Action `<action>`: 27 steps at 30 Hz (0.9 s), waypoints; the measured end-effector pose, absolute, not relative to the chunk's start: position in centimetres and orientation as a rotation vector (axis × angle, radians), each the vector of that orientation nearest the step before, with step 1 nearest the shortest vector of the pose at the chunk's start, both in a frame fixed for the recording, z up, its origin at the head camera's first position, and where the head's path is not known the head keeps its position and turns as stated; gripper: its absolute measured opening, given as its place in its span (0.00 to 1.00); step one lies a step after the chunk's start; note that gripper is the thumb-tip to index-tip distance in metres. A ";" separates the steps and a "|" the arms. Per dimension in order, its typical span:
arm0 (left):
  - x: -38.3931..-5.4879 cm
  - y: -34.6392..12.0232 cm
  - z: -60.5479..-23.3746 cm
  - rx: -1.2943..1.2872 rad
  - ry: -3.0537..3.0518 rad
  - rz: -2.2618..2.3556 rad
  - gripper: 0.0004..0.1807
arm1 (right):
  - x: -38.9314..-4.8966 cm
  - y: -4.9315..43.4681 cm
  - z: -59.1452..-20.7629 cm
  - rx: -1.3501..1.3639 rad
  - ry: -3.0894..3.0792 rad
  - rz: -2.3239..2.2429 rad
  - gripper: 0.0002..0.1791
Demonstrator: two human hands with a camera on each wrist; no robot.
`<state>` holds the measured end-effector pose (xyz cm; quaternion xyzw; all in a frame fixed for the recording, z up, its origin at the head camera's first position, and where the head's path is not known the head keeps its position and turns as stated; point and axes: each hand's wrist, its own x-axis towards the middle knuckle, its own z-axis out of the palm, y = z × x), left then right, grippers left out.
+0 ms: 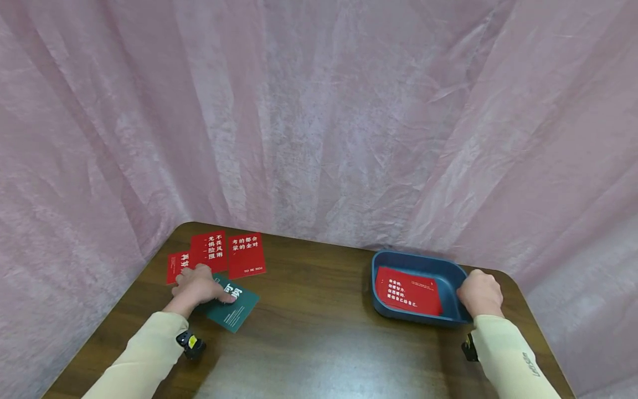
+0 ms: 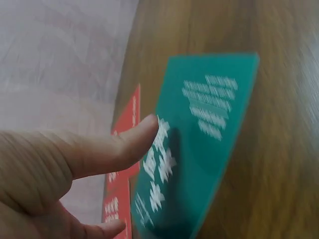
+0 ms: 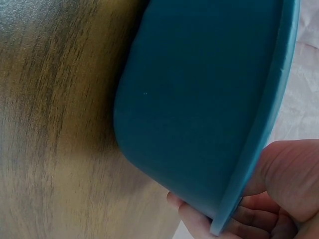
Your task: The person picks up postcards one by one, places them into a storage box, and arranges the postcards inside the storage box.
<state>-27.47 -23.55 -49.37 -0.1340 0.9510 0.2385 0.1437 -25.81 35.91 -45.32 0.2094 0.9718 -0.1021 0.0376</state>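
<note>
My left hand (image 1: 196, 287) is over a green card (image 1: 236, 311) on the left side of the table, its straight thumb reaching across the white lettering. In the left wrist view, the thumb casts a shadow on the green card (image 2: 199, 144); whether the fingertips touch it cannot be made out. Just past that hand lie three red cards, among them the rightmost red card (image 1: 247, 263). At the right, my right hand (image 1: 480, 295) grips the rim of a blue tray (image 1: 423, 318), fingers curled beneath it. A red card (image 1: 418, 285) lies in the tray.
The brown wooden table (image 1: 309, 310) has rounded far corners. A pink curtain (image 1: 319, 122) hangs right behind its far edge. Bare wood lies between the green card and the tray.
</note>
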 end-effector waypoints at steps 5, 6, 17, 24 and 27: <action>-27.0 -24.9 -49.6 -0.427 2.668 0.672 0.58 | -25.9 35.9 -45.3 0.644 2.972 -0.315 0.18; -27.0 -25.0 -49.6 -0.436 2.668 0.670 0.58 | -25.9 35.8 -45.3 0.644 2.971 -0.316 0.18; -27.0 -25.4 -50.0 -0.428 2.671 0.658 0.54 | -25.8 35.5 -45.0 0.649 2.965 -0.311 0.19; -26.7 -25.6 -50.0 -0.429 2.678 0.691 0.53 | -25.7 35.5 -45.0 0.645 2.971 -0.303 0.18; -26.5 -25.6 -50.0 -0.418 2.684 0.712 0.52 | -25.7 35.5 -45.0 0.643 2.969 -0.306 0.18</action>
